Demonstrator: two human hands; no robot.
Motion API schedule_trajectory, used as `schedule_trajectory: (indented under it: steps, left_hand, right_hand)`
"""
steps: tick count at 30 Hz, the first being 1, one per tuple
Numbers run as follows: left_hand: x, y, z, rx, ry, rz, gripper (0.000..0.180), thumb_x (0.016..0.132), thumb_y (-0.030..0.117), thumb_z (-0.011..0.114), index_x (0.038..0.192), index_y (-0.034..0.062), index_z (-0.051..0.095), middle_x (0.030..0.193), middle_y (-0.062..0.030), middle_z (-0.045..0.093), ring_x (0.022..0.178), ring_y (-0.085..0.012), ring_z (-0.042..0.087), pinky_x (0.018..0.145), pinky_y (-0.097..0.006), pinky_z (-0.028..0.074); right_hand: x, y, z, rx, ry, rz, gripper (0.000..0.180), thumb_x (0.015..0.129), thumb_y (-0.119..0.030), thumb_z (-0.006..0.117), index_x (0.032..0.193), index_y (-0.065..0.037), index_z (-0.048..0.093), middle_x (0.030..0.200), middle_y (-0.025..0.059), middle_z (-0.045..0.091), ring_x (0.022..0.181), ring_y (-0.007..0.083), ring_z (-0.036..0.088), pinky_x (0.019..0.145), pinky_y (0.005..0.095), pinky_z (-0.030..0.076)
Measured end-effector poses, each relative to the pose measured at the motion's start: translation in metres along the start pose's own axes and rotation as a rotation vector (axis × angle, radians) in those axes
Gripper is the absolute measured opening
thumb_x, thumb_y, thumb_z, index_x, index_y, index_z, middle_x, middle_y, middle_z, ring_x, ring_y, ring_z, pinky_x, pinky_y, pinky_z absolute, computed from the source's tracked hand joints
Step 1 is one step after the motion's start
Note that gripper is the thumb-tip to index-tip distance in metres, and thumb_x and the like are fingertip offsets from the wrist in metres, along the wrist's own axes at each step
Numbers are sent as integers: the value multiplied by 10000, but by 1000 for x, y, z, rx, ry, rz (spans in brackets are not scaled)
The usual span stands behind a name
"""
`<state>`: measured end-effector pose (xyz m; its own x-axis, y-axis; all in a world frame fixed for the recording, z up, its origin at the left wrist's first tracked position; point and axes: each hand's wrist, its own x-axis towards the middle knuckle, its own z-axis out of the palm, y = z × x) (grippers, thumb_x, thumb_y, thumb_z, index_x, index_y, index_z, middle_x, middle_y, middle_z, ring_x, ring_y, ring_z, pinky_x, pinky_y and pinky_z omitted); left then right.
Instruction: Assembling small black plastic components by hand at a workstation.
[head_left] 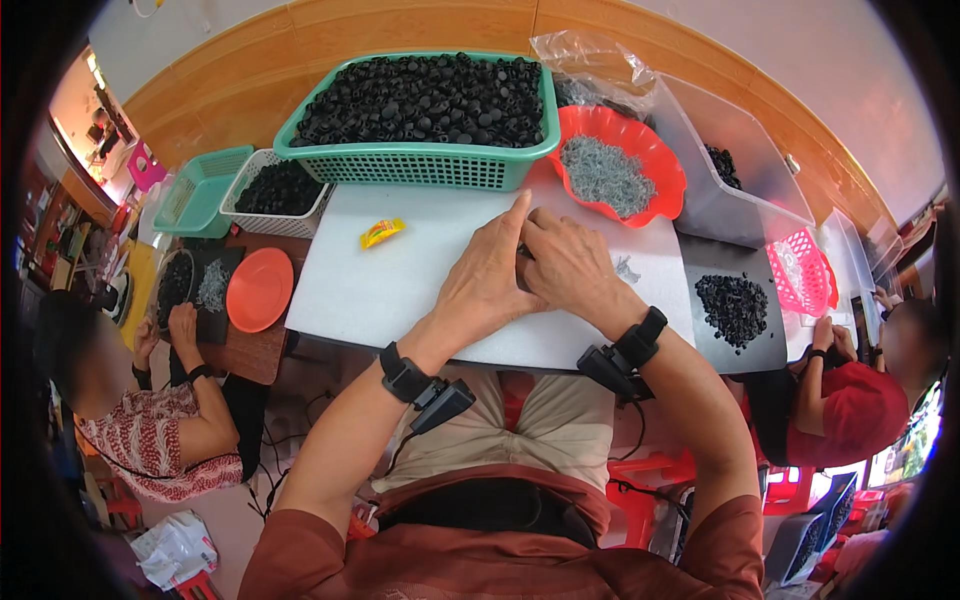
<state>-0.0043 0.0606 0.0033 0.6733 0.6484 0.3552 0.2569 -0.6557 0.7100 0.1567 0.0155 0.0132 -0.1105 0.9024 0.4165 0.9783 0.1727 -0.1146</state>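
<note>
Head view: left hand and right hand meet fingertip to fingertip on the white tabletop. Both grips are pinched on a small dark part, mostly hidden between them; its long axis cannot be told. The green basket of black parts lies at eleven o'clock, the red bowl at one o'clock.

Your green mesh basket holds black caps; the red scalloped bowl beside it holds grey metal bits, all on a white board. A yellow wrapper lies on that board, and black bands circle your wrists. The person at left wears a red-and-white patterned top beside an orange plate; a pink basket sits at right.
</note>
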Motion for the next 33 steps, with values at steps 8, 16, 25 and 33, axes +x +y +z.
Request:
schedule_trajectory:
  steps: [8,16,25,33]
  left_hand:
    - [1,1,0,-23,-19,-30,1247,663,219,945,1641,65,187,1440,-232,517,1278,-366,556,1097,-441,474]
    - [0,-2,2,-1,9,-32,1205,689,259,943,1633,83,214,1425,-216,546,1291,-375,557,1103,-449,471]
    - [-1,-4,6,65,48,37,1094,691,218,933,1589,60,330,1415,-220,564,1302,-370,559,1094,-437,479]
    - [-1,0,3,35,21,-12,1113,656,224,962,1572,49,354,1444,-227,548,1322,-378,550,1112,-440,469]
  right_hand:
    - [-2,0,-4,64,-43,55,274,829,-161,689,1095,-109,724,977,92,668,883,341,664,760,472,555]
    - [-3,-3,-18,118,-84,58,275,813,-152,691,1083,-110,719,1011,93,672,914,347,656,783,476,546]
    - [-5,4,-29,222,-79,-5,240,838,-168,698,1066,-93,713,974,124,700,882,362,671,753,483,536]
    - [-4,7,-41,224,-96,-19,167,863,-103,664,1016,-55,710,981,131,710,887,375,669,719,504,521]
